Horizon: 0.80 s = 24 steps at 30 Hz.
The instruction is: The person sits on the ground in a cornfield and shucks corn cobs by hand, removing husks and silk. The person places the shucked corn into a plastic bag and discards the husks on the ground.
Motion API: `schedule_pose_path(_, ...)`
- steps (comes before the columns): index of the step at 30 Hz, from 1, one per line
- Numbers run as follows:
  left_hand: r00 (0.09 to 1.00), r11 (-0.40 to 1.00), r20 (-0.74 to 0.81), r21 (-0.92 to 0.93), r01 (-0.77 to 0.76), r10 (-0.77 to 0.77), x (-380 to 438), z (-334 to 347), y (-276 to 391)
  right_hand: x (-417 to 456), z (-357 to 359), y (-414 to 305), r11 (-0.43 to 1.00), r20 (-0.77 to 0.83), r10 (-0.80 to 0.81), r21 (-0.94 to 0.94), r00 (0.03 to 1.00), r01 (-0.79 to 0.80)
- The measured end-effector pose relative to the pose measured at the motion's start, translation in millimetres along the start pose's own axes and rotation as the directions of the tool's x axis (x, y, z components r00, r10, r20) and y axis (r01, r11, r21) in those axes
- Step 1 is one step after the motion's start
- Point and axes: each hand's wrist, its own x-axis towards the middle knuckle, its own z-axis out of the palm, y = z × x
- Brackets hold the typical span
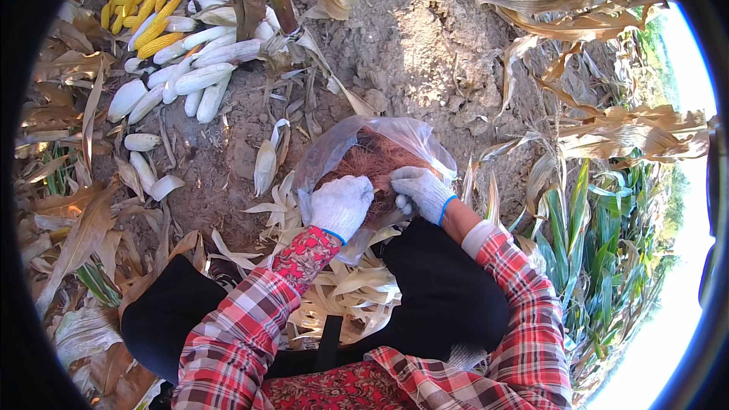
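A thin translucent plastic bag (418, 132) stands with its mouth spread in front of me. Inside it lies a mass of reddish-brown corn silk (370, 160). My left hand (342, 204), in a white knit glove, is at the bag's near left side with its fingers curled. A small yellowish bit shows beside its fingertips, but the palm is hidden. Gloved the same way, my right hand (422, 191) is over the near right part of the silk. Its thumb and fingers are bent close together; whether strands are between them cannot be made out.
Husked yellow corn ears (151, 3) and ears in pale husks (205, 77) are piled at the upper left. A cut-looking corn stalk (279, 0) rises beside them. Loose husks (356, 290) cover the ground between my legs. Dry leaves (632, 131) and green leaves (575, 228) border the right.
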Motion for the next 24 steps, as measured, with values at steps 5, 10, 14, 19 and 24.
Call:
schedule_pose_path(5,0.999,0.998,0.031,-0.057,-0.017,0.018,-15,-36,11,-8,2,-6,1.0,-0.039,0.022,-0.016,0.999,-0.023)
schedule_pose_path(10,0.999,0.951,-0.026,-0.307,-0.035,0.028,-34,-77,13,-4,1,-4,0.999,-0.043,0.038,-0.031,0.998,-0.039)
schedule_pose_path(14,0.98,0.741,-0.175,-0.67,-0.05,-0.092,-48,-113,1,-3,-3,-2,0.999,-0.025,0.037,-0.01,0.999,-0.037)
schedule_pose_path(19,0.884,0.21,0.012,-0.97,0.124,-0.467,-64,-115,-48,-20,6,-18,0.988,-0.037,0.009,-0.155,0.999,-0.015)
schedule_pose_path(24,0.744,0.323,0.008,-0.898,0.3,-0.668,-81,-73,-137,-34,0,-35,0.693,0.021,-0.258,-0.692,0.966,0.2)
